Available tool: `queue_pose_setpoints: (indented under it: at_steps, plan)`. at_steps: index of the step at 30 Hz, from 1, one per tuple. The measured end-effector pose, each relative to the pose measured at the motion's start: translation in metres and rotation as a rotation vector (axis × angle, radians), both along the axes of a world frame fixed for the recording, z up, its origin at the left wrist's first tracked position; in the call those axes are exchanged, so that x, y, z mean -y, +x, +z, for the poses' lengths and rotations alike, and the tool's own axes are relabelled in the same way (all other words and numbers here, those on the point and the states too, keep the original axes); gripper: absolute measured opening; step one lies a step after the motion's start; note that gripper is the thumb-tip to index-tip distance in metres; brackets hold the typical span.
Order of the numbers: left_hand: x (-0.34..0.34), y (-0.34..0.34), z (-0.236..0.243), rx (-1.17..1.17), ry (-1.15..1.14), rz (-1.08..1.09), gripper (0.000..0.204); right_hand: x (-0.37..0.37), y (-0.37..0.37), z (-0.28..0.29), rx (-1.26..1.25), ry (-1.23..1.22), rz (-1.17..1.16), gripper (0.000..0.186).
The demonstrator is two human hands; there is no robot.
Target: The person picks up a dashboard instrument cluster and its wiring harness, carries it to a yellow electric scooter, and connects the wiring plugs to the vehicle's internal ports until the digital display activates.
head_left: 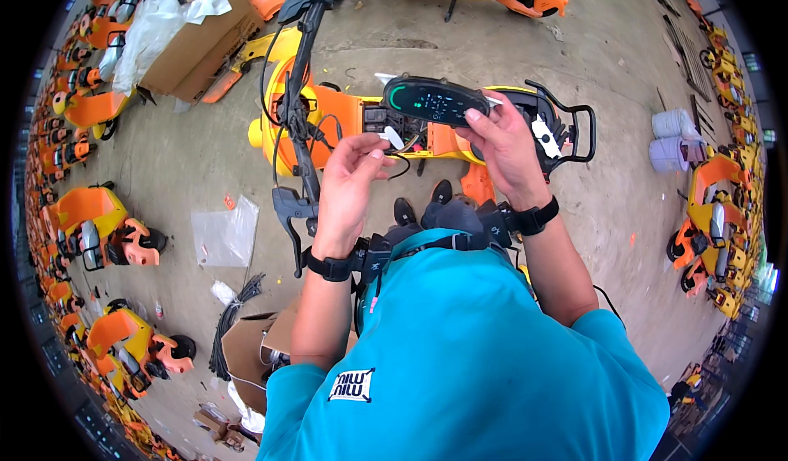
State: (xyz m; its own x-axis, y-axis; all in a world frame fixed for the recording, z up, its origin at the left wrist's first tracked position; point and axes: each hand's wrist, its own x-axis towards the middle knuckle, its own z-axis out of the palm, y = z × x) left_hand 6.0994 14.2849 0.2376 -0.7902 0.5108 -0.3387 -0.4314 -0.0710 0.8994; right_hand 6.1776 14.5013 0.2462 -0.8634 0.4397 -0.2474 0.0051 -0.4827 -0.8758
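Note:
My right hand [502, 142] grips the right end of a dark oval scooter dashboard display [435, 101], thumb on its front face. The display's face is lit, with a green arc at the left end and small pale marks. My left hand [353, 174] pinches a small white piece [393, 137] with a rounded end, just below the display. A dark cable [400, 165] hangs beside those fingers. Beneath both hands stands a yellow and orange scooter [350, 108], its middle compartment showing wiring. Its handlebar [305, 67] lies left of my left hand, cables trailing from it.
A cardboard box [197, 46] with white plastic wrap stands at the far left. Clear plastic sheeting [227, 233] lies on the floor at left. An open carton [250, 350] and black cables [232, 325] are near my left elbow. Buckets [669, 155] and rows of scooters stand around.

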Motion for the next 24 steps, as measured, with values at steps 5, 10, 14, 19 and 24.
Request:
queue_pose_setpoints:
  at_steps: [5, 10, 14, 19, 24]
  plan:
    - [-0.010, 0.010, -0.019, 0.041, -0.049, -0.038, 0.021, -0.018, -0.008, -0.039, 0.149, -0.045, 0.052, 0.029]
    - [-0.013, 0.019, -0.037, 0.098, -0.131, -0.140, 0.022, -0.034, -0.015, -0.097, 0.316, -0.156, 0.064, 0.024]
    - [-0.011, 0.028, -0.051, 0.150, -0.329, -0.062, 0.027, -0.037, -0.025, -0.091, 0.332, -0.153, 0.128, 0.021]
    - [-0.023, 0.026, -0.099, 0.198, -0.560, 0.209, 0.043, -0.058, -0.033, -0.095, 0.227, -0.322, 0.251, 0.020]
    - [-0.036, 0.022, -0.130, 0.312, -0.278, 0.391, 0.046, -0.078, -0.031, -0.110, 0.238, -0.376, 0.311, 0.020]
